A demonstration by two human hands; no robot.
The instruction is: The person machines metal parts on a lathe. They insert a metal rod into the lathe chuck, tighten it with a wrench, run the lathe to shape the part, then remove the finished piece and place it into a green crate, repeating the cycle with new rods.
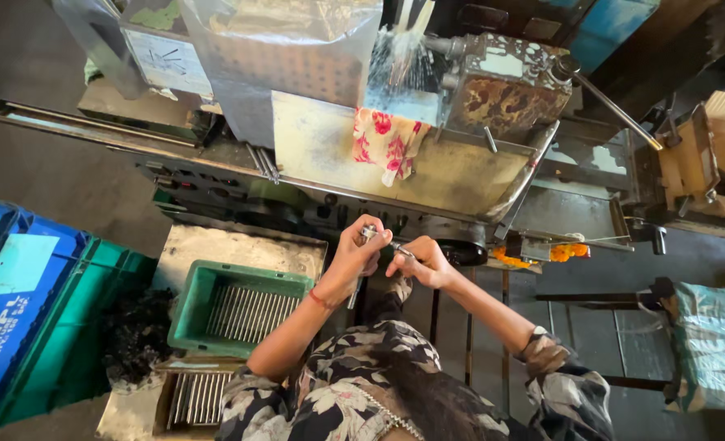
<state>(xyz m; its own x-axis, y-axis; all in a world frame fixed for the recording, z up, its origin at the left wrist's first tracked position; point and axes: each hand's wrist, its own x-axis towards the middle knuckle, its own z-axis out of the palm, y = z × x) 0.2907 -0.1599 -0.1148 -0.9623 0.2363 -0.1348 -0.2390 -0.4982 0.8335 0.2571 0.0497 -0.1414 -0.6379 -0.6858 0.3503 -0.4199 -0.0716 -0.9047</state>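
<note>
My left hand and my right hand meet in front of a worn metal machine. Between them they hold a small shiny metal gauge-like tool and a thin metal rod pressed into it. The left hand grips the tool from the left, with a red thread on its wrist. The right hand pinches the rod's near end. A second thin rod seems to hang down from the left hand. Patterned sleeves cover my arms below.
A green tray full of thin metal rods sits at lower left, a cardboard box of more rods below it. Blue and green crates stand at far left. A floral cloth hangs on the machine; a lever juts right.
</note>
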